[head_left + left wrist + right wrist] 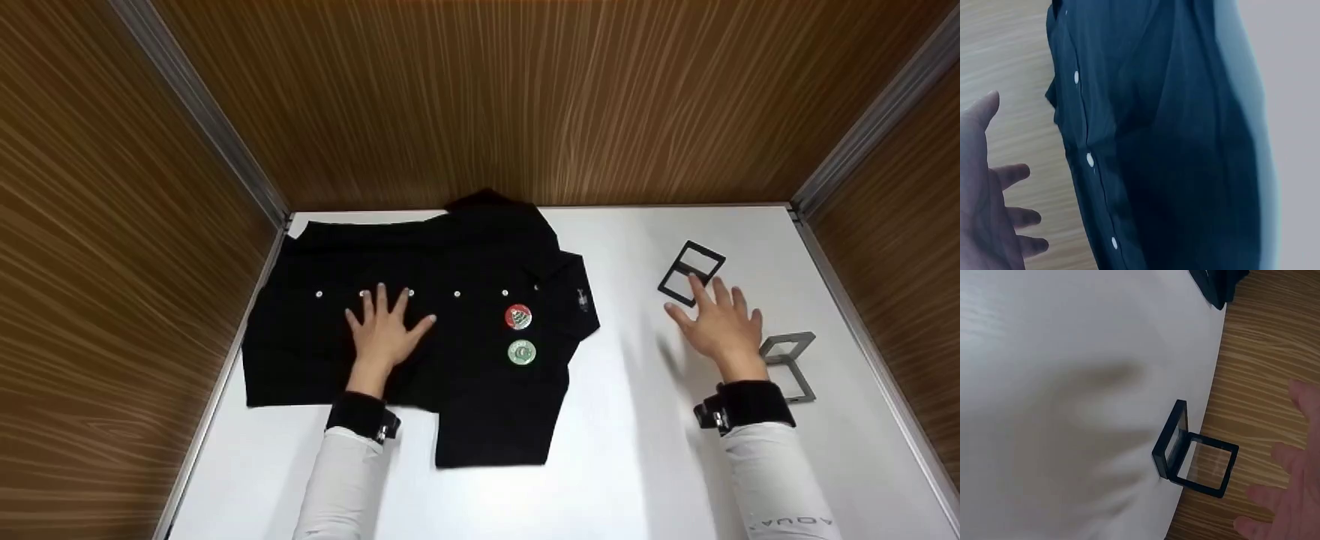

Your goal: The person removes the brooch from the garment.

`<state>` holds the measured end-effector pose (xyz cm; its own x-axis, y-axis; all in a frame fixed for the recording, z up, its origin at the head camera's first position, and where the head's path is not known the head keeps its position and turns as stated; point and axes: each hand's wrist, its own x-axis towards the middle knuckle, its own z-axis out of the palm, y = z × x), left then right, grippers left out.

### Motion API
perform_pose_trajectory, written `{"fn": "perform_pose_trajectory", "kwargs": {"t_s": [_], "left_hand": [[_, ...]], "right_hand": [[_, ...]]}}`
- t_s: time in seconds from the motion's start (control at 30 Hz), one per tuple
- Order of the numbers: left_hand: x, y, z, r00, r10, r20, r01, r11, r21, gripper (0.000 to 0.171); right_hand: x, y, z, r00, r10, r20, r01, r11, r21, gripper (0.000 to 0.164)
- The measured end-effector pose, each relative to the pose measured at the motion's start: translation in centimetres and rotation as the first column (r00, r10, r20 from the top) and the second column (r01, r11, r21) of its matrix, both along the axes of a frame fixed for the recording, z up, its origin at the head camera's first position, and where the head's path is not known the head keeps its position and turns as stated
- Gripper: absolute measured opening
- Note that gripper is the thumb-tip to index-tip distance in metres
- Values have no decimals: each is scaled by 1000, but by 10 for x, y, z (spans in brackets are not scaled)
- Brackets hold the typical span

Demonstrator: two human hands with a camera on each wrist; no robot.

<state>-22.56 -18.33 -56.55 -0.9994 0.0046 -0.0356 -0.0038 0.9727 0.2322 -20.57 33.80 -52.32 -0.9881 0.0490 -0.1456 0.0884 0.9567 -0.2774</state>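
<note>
A black short-sleeved shirt [480, 405] with white buttons lies spread sideways over the left of the table, its collar [576, 300] toward the right. On its chest are a red round badge [517, 316] and a green round badge [522, 352]. My left hand [382, 337], fingers spread and holding nothing, is over the shirt's button front. To the right, my right hand [721, 322] hovers with fingers spread, its shadow falling on the table. Just past its fingertips a black hinged display case [679, 268] stands opened out, its clear windows visible in the right wrist view.
A grey hinged case [804, 386], also opened, sits right of my right wrist. White tabletop [600, 450] shows between the shirt and the cases. Wood-grain panels [480, 97] wall in the back and both sides, with metal strips [862, 120] at the corners.
</note>
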Motion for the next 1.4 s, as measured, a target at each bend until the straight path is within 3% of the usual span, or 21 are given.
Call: {"fn": "perform_pose_trajectory", "kwargs": {"t_s": [0.3,0.53,0.9,1.4], "left_hand": [[2,23,-6,998,-57,31,58,998,-26,85],[4,34,-9,996,-75,48,74,997,14,80],[10,55,-13,990,-124,65,123,992,20,72],[11,84,-17,978,-193,79,193,981,9,62]], "right_hand": [[3,-30,-18,994,100,55,-101,995,17,80],[6,-59,-30,983,160,89,-163,987,19,71],[7,-101,-44,967,256,17,-256,965,52,60],[4,-154,-51,919,390,-54,-387,920,61,56]]}}
